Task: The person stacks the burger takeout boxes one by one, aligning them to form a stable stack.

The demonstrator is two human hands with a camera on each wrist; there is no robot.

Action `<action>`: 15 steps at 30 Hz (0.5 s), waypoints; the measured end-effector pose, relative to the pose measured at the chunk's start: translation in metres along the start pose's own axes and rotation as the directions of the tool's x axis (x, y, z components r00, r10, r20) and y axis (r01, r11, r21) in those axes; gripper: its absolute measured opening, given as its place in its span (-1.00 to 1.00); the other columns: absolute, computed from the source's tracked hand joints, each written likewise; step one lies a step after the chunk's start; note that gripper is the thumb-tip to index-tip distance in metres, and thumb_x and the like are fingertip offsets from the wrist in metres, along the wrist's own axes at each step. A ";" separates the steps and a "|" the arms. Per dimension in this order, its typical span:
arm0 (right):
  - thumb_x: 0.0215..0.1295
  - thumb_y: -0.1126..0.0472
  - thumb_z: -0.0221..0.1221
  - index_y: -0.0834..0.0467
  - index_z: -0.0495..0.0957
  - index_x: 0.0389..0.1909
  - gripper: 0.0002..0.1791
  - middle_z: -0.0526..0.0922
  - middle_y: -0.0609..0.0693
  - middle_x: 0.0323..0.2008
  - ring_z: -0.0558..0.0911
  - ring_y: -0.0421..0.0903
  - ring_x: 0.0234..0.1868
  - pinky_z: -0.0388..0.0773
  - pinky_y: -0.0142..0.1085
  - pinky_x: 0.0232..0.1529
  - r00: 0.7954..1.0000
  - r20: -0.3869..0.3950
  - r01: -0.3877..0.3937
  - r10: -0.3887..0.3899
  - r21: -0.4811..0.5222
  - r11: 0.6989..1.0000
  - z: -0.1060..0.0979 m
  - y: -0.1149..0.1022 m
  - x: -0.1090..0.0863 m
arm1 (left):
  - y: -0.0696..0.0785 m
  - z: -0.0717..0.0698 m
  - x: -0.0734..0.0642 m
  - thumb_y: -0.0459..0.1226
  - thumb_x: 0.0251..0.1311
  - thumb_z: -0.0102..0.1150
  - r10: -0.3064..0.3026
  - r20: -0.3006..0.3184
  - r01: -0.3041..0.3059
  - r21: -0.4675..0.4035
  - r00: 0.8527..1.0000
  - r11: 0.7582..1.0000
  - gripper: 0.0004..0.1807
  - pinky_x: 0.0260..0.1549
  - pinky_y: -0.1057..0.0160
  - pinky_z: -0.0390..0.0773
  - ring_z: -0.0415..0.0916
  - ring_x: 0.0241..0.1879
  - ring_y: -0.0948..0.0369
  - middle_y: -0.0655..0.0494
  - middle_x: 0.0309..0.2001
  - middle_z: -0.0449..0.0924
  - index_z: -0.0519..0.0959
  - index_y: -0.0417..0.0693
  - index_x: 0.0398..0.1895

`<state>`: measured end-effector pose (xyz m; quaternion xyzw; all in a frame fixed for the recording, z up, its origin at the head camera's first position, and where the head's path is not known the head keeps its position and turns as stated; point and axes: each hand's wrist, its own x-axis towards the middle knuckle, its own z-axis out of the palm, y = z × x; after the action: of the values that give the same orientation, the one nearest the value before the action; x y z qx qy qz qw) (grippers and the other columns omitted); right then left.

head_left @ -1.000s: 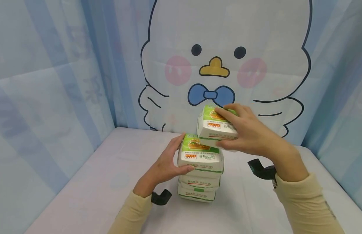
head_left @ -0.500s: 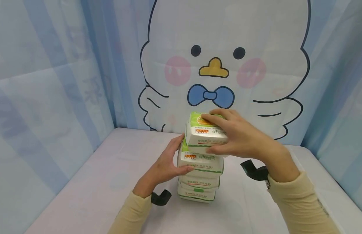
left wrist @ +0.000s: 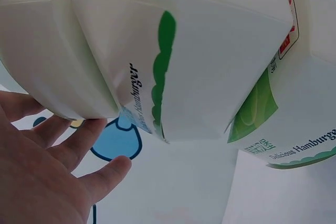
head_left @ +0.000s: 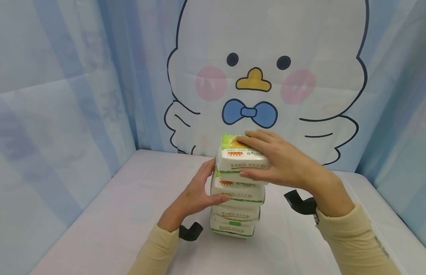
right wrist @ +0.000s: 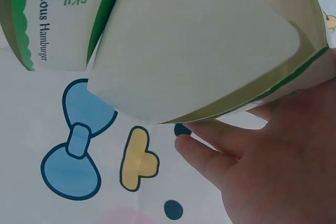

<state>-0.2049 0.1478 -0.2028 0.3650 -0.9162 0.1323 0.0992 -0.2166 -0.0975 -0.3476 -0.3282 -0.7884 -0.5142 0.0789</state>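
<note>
Several white and green paper hamburger boxes form a stack in the middle of the head view. My right hand (head_left: pixel 285 158) grips the top hamburger box (head_left: pixel 245 162), thumb on its front and fingers over its lid. That box overlaps the lid of the hamburger box below (head_left: pixel 238 194), sitting slightly right of its left edge. Around the left corner of this lower one, my left hand (head_left: pixel 193 194) holds with its thumb at the front. The right wrist view shows the pale underside of the top box (right wrist: pixel 199 45) beside my right hand (right wrist: pixel 273 161).
Under the stack spreads a pale tablecloth (head_left: pixel 106 229). Behind it hangs a curtain (head_left: pixel 254 38) printed with a cartoon bird, and blue-striped curtains (head_left: pixel 54 114) close in both sides. A black wrist strap piece (head_left: pixel 191 232) sticks out from the left sleeve.
My right hand has brought the top hamburger box left and down onto the stack, covering most of the lid below. My left hand has stayed in place.
</note>
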 end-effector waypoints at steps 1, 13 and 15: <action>0.19 -0.32 0.26 -0.18 0.26 0.47 -0.16 0.23 0.04 0.49 0.14 0.16 0.51 0.31 0.30 0.31 1.000 -0.001 0.003 -0.003 -0.001 1.000 0.000 0.000 0.000 | 0.000 0.000 0.000 -0.11 0.10 0.44 -0.007 0.000 0.007 -0.004 1.000 1.000 0.02 0.40 -0.14 0.24 0.12 0.44 0.21 0.23 0.48 0.07 0.01 0.35 0.54; 0.15 -0.21 0.36 -0.11 0.36 0.40 -0.20 0.29 -0.09 0.43 0.29 0.02 0.39 0.55 0.05 0.15 0.997 -0.078 0.020 -0.017 0.032 0.999 0.002 0.003 -0.003 | 0.001 0.001 -0.001 0.08 0.10 0.40 -0.010 -0.005 0.010 -0.035 1.000 0.999 0.07 0.43 -0.21 0.16 0.05 0.52 0.12 0.21 0.51 0.02 -0.09 0.39 0.56; 0.15 -0.24 0.34 -0.11 0.37 0.39 -0.21 0.30 -0.08 0.42 0.30 0.03 0.38 0.55 0.06 0.15 0.997 -0.079 0.000 0.002 0.033 0.999 0.003 0.003 -0.003 | 0.001 0.001 0.000 0.03 0.10 0.41 -0.008 -0.006 0.008 -0.037 1.000 0.999 0.06 0.43 -0.23 0.16 0.05 0.52 0.12 0.20 0.51 0.02 -0.08 0.39 0.56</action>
<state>-0.2045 0.1511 -0.2066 0.3606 -0.9094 0.1618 0.1295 -0.2155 -0.0966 -0.3477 -0.3250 -0.7799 -0.5299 0.0732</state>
